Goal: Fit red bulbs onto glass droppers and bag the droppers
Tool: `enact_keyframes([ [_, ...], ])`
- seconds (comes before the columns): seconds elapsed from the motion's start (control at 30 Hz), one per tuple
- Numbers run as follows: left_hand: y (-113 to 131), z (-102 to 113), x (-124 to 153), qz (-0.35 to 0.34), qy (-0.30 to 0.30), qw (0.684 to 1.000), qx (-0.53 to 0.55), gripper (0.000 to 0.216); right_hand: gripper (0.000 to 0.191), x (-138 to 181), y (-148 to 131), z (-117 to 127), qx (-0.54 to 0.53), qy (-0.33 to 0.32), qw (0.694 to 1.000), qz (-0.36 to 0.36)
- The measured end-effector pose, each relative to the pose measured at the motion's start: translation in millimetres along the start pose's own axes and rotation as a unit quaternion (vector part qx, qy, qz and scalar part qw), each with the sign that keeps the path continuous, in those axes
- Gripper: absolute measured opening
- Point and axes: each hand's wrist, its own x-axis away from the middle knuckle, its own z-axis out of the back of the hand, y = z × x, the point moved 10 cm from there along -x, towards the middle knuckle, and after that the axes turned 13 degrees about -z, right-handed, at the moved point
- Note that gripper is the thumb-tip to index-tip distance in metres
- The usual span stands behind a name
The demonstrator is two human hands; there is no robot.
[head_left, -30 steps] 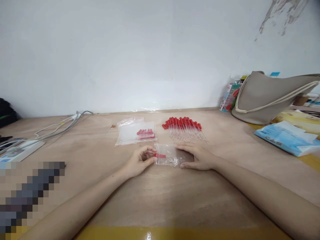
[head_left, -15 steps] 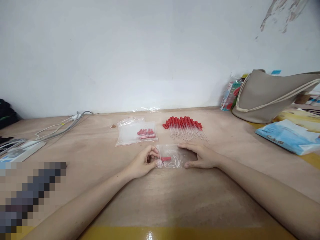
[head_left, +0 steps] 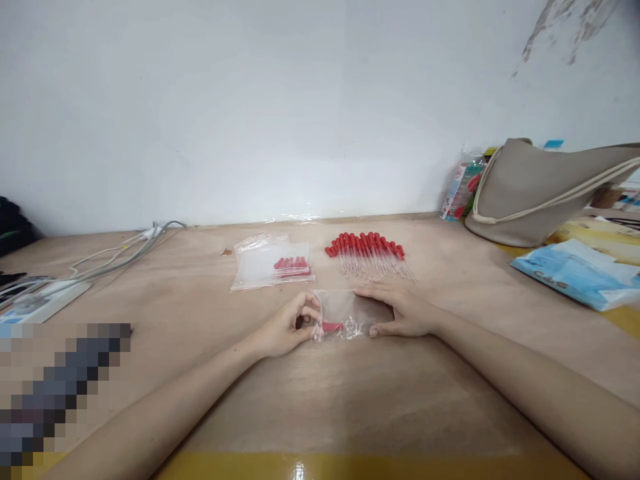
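Observation:
A clear plastic bag (head_left: 356, 308) lies on the table between my hands. Inside it, toward the left end, is a dropper with a red bulb (head_left: 331, 327); its clear tube is hard to make out. My left hand (head_left: 290, 325) pinches the bag's left edge between thumb and fingers, beside the bulb. Resting at the right end, my right hand (head_left: 403, 312) has its fingers stretched along the far side and its thumb apart on the near side. Beyond the bag, several red-bulbed droppers (head_left: 367, 247) lie in a row, tubes toward me.
Behind my left hand are flat clear bags (head_left: 255, 267), and a stack of filled bags (head_left: 293, 268) showing red bulbs. A power strip (head_left: 47, 300) with cables sits at left. At right are a grey bag (head_left: 545, 190), a bottle (head_left: 457, 190) and a blue tissue pack (head_left: 575, 273).
The red bulb inside the bag has shifted slightly toward me, and the bag's near edge has come down a little. My left hand has moved slightly; the right hand is nearly still.

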Motion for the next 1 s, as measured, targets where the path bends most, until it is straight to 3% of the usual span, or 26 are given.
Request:
enact_keyframes([
  [0.2,-0.8,-1.7,5.2,0.012,-0.08,0.997,-0.008,0.034,0.083,0.7,0.9,-2.2,0.004,-0.003,1.0,0.003],
  [0.27,4.0,6.5,2.8,-0.003,-0.081,0.996,-0.029,0.032,0.084,0.3,1.6,-2.5,0.004,-0.003,1.0,0.003],
  [0.43,18.9,62.8,-33.6,-0.05,0.093,0.981,-0.163,0.015,0.085,-0.6,3.0,-3.0,0.002,-0.001,1.0,0.006],
  [0.5,17.2,70.2,-62.1,-0.05,0.121,0.969,-0.208,0.015,0.084,-0.5,2.3,-2.3,0.004,0.004,1.0,0.009],
  [0.6,-0.5,70.0,-108.1,0.004,0.148,0.959,-0.241,0.016,0.084,-0.5,0.6,-1.1,0.004,0.008,1.0,0.013],
  [0.7,-27.0,69.0,-134.4,0.115,0.19,0.944,-0.244,0.034,0.082,-0.8,-0.8,-1.3,0.0,0.004,1.0,0.019],
  [0.83,-43.1,65.4,-144.9,0.19,0.204,0.93,-0.238,0.054,0.081,-1.4,-0.6,-1.8,0.0,0.002,1.0,0.025],
  [1.0,-59.4,66.2,-144.5,0.264,0.204,0.923,-0.193,0.034,0.082,-1.4,1.3,-2.5,0.006,0.001,1.0,0.02],
])
